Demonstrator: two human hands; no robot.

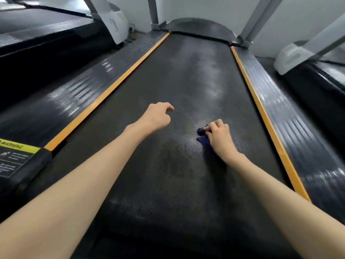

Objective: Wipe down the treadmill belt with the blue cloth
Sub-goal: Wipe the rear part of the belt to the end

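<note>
The dark textured treadmill belt (186,75) runs away from me between two orange strips. My right hand (219,136) grips a crumpled dark blue cloth (203,136) and holds it down on the belt, right of centre. Most of the cloth is hidden under the hand. My left hand (157,117) hovers over the belt's middle, fingers loosely curled, holding nothing. Pale smears show on the belt further ahead.
Ribbed black side rails (298,118) flank the belt beyond the orange strips (104,98). A yellow warning label (16,146) sits at the left rear corner. Grey uprights (255,21) and the motor cover (199,27) stand at the far end. Other treadmills lie on both sides.
</note>
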